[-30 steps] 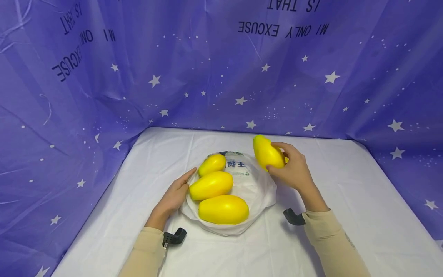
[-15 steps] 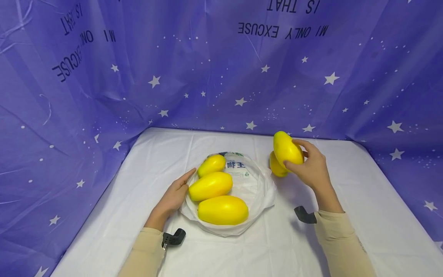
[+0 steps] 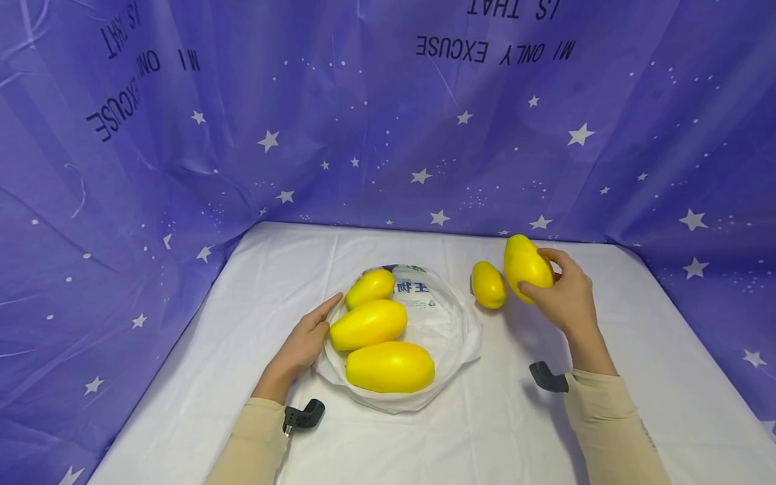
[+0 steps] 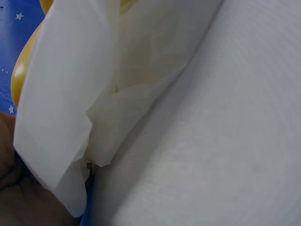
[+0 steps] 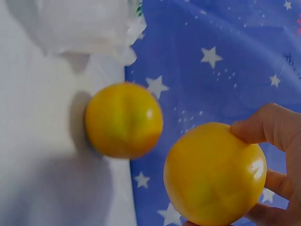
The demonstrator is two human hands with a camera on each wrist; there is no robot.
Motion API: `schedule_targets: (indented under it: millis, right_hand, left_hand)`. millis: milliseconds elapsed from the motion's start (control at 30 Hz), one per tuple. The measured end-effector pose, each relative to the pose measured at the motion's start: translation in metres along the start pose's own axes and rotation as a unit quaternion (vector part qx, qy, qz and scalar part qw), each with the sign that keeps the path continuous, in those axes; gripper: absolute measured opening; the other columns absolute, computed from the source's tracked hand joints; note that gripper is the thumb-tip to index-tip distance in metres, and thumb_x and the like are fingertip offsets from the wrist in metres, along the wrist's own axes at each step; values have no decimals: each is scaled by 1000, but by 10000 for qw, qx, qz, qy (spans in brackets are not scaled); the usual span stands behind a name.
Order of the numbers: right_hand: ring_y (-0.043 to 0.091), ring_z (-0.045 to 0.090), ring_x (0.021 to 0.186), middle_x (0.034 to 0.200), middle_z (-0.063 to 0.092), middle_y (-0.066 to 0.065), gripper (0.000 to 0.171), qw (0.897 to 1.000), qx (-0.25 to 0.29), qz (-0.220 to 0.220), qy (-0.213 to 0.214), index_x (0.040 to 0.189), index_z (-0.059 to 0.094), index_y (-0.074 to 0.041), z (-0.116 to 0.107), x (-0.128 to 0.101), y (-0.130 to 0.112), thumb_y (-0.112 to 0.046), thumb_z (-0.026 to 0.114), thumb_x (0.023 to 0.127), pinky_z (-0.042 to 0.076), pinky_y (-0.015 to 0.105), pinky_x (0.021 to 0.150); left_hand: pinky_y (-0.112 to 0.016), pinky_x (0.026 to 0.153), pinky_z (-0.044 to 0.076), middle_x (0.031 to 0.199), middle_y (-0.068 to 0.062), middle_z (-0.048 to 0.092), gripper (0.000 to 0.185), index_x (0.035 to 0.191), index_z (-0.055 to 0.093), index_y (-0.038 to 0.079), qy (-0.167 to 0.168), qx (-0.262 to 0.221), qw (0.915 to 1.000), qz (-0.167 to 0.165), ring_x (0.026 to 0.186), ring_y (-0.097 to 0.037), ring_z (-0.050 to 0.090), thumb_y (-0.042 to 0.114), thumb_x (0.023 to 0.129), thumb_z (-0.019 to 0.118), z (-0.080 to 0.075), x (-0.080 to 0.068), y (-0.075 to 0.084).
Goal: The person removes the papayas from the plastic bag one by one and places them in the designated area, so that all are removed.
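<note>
Three yellow papayas lie in the white plastic bag [image 3: 433, 327], whose mouth is spread wide: a near papaya [image 3: 391, 367], a middle papaya [image 3: 368, 325] and a far papaya [image 3: 371, 289]. My left hand [image 3: 306, 343] rests against the bag's left side with its fingers extended. The left wrist view shows mostly the bag's wall [image 4: 61, 99], which covers part of that hand. To the right of the bag, my right hand [image 3: 564, 289] grips a papaya [image 3: 527, 269] between thumb and fingers, held above the table. Another papaya [image 3: 488, 285] stands on the cloth between bag and hand.
A white cloth [image 3: 636, 404] covers the table. Behind it and along the sides hangs a purple-blue curtain [image 3: 388, 135] with white stars and dark lettering. A black wrist mount [image 3: 305, 413] sits at the left cuff, and another wrist mount [image 3: 548, 377] at the right.
My right hand has moved right with its papaya, away from the bag, uncovering the papaya on the cloth. The left hand and the bag have stayed put.
</note>
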State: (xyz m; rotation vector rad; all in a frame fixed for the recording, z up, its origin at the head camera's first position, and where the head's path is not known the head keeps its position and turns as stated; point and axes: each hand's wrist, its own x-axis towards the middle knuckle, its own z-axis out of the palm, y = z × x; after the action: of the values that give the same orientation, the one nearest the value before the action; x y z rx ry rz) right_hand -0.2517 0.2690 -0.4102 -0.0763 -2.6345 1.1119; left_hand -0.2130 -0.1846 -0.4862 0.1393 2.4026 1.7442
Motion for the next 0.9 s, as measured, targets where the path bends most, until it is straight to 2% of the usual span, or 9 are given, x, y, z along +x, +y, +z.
schedule_targets:
  millis: [200, 500, 667, 900]
  right_hand:
    - [44, 53, 109, 144, 44, 20, 76, 9997, -132, 195, -62, 144, 45, -7, 2, 4, 21, -32, 78, 81, 51, 56, 84]
    - [47, 42, 125, 142, 44, 25, 75, 9968, -421, 550, -409, 142, 44, -2, 10, 8, 45, -28, 78, 80, 38, 63, 98]
    - [46, 41, 126, 143, 42, 24, 77, 9952, -388, 752, -489, 144, 41, -4, 13, 10, 51, -28, 78, 80, 36, 64, 100]
    - [48, 40, 126, 143, 41, 26, 79, 9952, -485, 681, -516, 144, 40, -2, 14, 10, 53, -30, 78, 80, 36, 65, 99]
  left_hand:
    - [-47, 118, 12, 158, -4, 26, 55, 154, 31, 16, -81, 27, 9999, -119, 145, -25, 16, 3, 101, 29, -1, -15, 30]
    - [-46, 118, 13, 158, -4, 27, 55, 154, 32, 16, -84, 43, 9999, -55, 145, -25, 17, 2, 101, 30, -1, -17, 32]
    - [-46, 118, 13, 158, -4, 27, 55, 154, 32, 15, -99, 41, 9999, -21, 145, -25, 17, 2, 101, 30, -1, -16, 31]
    - [-46, 118, 12, 158, -4, 26, 55, 154, 31, 16, -142, 31, 9999, -32, 145, -25, 17, 2, 101, 29, -1, -16, 30]
